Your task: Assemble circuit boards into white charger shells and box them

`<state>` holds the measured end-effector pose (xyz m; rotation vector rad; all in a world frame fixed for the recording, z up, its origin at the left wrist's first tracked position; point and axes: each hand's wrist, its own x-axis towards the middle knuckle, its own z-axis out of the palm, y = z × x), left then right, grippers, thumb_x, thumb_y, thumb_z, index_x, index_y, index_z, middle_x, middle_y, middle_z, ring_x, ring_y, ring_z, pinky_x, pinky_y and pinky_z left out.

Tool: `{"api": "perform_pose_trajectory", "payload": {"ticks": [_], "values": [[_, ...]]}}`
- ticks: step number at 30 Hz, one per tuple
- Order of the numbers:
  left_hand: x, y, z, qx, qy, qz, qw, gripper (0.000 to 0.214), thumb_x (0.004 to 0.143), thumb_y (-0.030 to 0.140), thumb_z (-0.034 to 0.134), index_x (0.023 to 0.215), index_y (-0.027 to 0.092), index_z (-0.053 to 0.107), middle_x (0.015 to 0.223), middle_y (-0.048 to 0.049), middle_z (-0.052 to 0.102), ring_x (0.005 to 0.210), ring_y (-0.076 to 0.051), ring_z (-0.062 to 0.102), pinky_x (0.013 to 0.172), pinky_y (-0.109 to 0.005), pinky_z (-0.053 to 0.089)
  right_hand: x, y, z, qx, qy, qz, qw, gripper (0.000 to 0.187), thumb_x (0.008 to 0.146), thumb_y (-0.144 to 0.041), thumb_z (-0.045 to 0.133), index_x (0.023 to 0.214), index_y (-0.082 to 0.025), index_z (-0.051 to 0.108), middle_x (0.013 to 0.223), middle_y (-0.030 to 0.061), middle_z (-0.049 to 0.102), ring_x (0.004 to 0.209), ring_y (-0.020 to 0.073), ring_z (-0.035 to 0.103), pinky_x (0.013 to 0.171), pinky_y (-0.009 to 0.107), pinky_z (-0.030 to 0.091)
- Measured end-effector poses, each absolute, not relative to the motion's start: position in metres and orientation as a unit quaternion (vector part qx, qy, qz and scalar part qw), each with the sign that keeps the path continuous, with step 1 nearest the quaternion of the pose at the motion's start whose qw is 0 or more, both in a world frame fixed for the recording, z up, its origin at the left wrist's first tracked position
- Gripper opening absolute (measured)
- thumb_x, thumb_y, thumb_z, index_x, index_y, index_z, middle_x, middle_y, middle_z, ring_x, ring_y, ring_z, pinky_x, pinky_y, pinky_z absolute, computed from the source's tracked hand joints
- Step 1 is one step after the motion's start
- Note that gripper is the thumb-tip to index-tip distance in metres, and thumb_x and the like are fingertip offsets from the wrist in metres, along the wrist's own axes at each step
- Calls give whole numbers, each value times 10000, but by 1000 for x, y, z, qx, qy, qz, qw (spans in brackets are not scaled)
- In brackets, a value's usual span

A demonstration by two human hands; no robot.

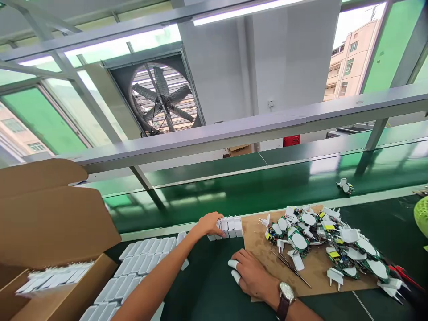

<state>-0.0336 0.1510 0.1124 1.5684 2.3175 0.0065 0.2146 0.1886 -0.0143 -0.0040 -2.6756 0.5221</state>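
Note:
My left hand (211, 224) reaches out to a short row of white plastic plug pieces (232, 226) near the back of the table. Its thumb and fingers are closed around the pieces at the row's left end; the hand partly hides them. My right hand (250, 273) rests on the dark green table with its fingers apart and holds nothing. White covers sit on two of its fingertips, and a watch is on the wrist. Just right of it, tweezers (292, 269) lie on a brown cardboard sheet (261, 249).
Green circuit boards (299, 240) with white plug parts are heaped on the cardboard. White plastic cases (147, 256) stand in rows beneath my left forearm. At far left is an open carton (100, 276) of white parts. One board (345, 186) lies on the green conveyor belt (267, 187).

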Motion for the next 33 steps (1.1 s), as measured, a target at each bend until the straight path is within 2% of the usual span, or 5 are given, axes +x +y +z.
{"api": "perform_pose_trajectory", "payload": {"ticks": [6,9,14,23,33], "values": [[-40,117,115,583,787,8,202,921,481,418,967,1344,340,654,1518,-69,542,1421,-374,475,1144,-413,425,210,188,-23,8,-970,159,184,207,829,-106,595,1005,-165,686,1220,123,650,1022,272,539,890,433,475],[-38,100,112,545,818,35,181,1281,558,571,916,1630,254,289,1635,-194,342,1499,-429,356,1171,-492,385,210,188,-19,-1,-973,156,169,186,804,-120,621,966,-162,704,1261,138,635,1074,288,533,909,440,480],[-19,86,94,456,871,81,166,1402,670,752,774,1662,152,-15,1446,-262,522,1302,-430,571,1042,-485,468,214,188,-8,2,-976,155,151,164,779,-100,639,906,-160,724,1304,146,626,1119,291,534,927,426,496],[5,83,87,394,891,206,94,1297,659,411,790,1646,71,21,1474,-250,512,1388,-404,491,1145,-470,401,216,191,-20,21,-956,185,226,288,780,-7,573,993,-147,707,1263,160,656,1135,305,588,971,485,556],[-126,-128,238,248,905,267,-221,1314,652,402,848,1647,94,47,1572,-235,408,1453,-427,400,1213,-504,333,205,238,-84,80,-955,172,228,282,824,-138,551,992,-279,728,1358,111,668,1191,358,669,954,540,614]]}}
